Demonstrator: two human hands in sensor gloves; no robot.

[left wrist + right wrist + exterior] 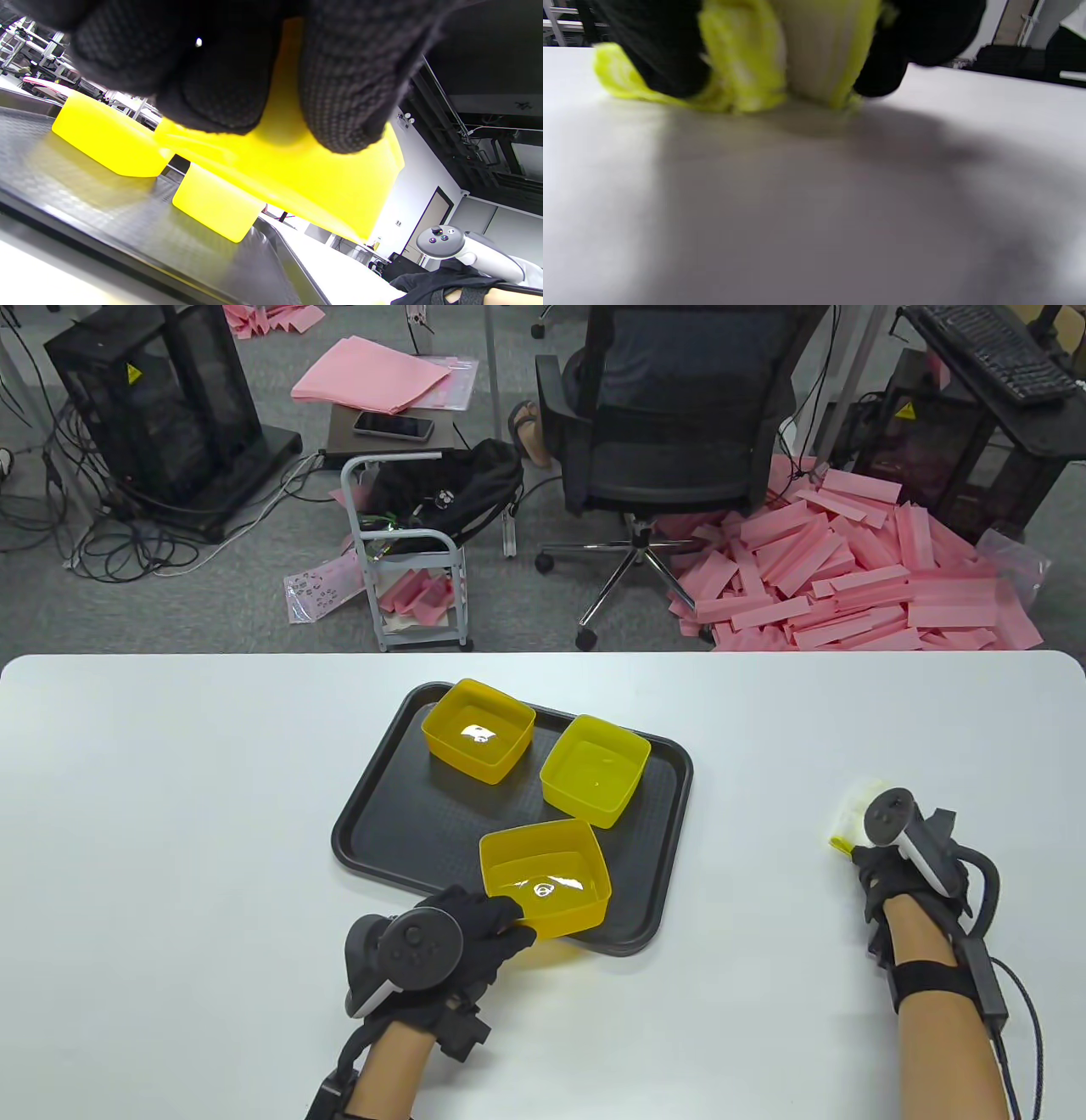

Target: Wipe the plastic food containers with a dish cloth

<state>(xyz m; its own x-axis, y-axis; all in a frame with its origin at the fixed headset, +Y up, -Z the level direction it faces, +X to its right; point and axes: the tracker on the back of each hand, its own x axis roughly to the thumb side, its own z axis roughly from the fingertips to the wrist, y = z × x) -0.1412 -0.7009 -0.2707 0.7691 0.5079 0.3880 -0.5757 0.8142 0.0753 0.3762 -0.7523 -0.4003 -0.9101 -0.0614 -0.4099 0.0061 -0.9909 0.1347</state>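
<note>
While left fingers point(343, 84) pinch the near container point(547, 882) on the tray point(382, 831), right fingers point(666, 55) seemingly clutch the cloth point(780, 55).

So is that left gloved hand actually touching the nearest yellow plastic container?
Touching. The left wrist view shows the left hand's fingertips pressed on the yellow plastic container's wall.

1. No words or numbers can be read.
2. A yellow warning sign point(133, 374) sits on the black box on the floor at the far left.
3. Another yellow warning sign point(905, 411) sits on the black box at the far right.
</note>
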